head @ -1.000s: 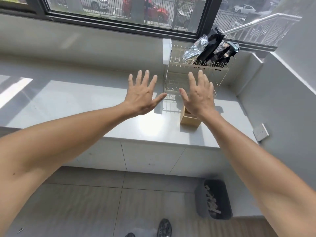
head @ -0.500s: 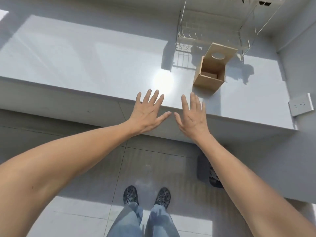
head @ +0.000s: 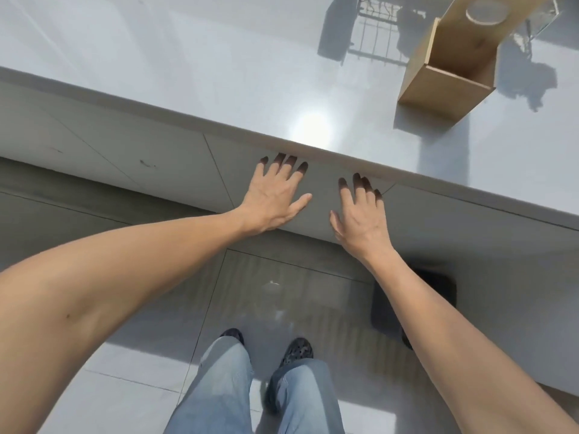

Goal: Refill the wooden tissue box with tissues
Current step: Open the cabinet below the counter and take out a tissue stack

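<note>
The wooden tissue box stands on the grey counter at the upper right. Its lid, with a round hole, is tilted up, and the inside looks hollow. No tissues are visible. My left hand and my right hand are spread flat, palms down, in front of the cabinet face just below the counter's front edge. Both hold nothing, and their fingertips lie in the edge's shadow. Both hands are well below and to the left of the box.
A wire rack casts a shadow on the counter behind the box. A dark bin sits on the floor under the right side, partly behind my right forearm. My legs and shoes stand on the tiled floor.
The view has tilted further down, and the window and rack have left the frame. Both open hands have dropped from above the counter to below its front edge.
</note>
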